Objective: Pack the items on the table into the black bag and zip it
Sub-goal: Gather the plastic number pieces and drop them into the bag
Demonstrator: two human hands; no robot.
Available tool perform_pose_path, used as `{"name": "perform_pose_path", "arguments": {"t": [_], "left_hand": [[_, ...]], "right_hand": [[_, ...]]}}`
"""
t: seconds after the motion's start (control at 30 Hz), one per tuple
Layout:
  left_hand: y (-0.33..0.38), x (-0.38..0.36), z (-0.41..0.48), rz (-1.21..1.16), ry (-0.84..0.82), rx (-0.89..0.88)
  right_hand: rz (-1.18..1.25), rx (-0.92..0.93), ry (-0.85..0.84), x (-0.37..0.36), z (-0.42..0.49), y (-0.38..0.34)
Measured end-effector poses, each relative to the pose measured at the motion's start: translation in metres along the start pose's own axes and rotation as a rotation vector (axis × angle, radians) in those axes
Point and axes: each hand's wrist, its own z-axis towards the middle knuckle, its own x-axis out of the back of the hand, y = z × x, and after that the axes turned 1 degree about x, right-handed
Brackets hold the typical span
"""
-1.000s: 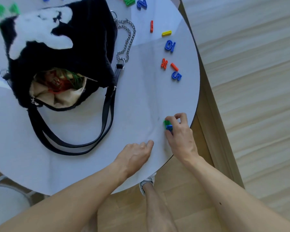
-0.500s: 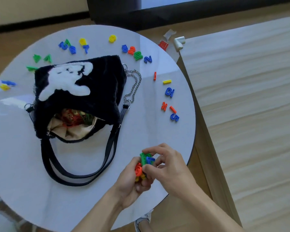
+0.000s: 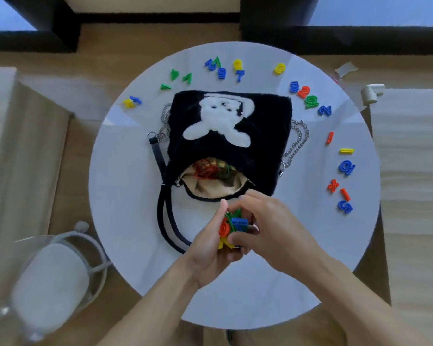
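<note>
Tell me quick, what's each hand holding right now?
Left hand: closed, cupping a bunch of plastic numbers.
Right hand: closed, pinching the same bunch.

Wood floor (image 3: 160,38), white chair (image 3: 50,283) lower L.

Left grip (image 3: 210,248) cupped, thumb raised, fingers curled round a cluster of plastic numbers (image 3: 231,224). Right grip (image 3: 280,233) palm-down against it, fingertips pinching the same cluster. Both forearms bare, converging from below.

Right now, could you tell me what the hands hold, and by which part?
A bunch of plastic numbers, cupped in the left hand, with fingers of the right hand pinching its top.
</note>
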Motion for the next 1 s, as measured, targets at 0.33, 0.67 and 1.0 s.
{"name": "perform_pose_path", "arguments": {"t": [0.33,0.67,1.0], "left_hand": [[0.044,0.054,0.014,-0.158,0.090,-0.087],[0.084,0.040,0.081,-0.386,0.525,0.120],[0.103,0.002,0.064,-0.665,0.472,-0.261]], "right_hand": [[0.119,0.010,-0.001,-0.015,0.058,-0.030],[0.439,-0.324,0.338,0.000,0.062,-0.007],[0.533,-0.345,0.069,-0.004,0.002,0.007]]}}
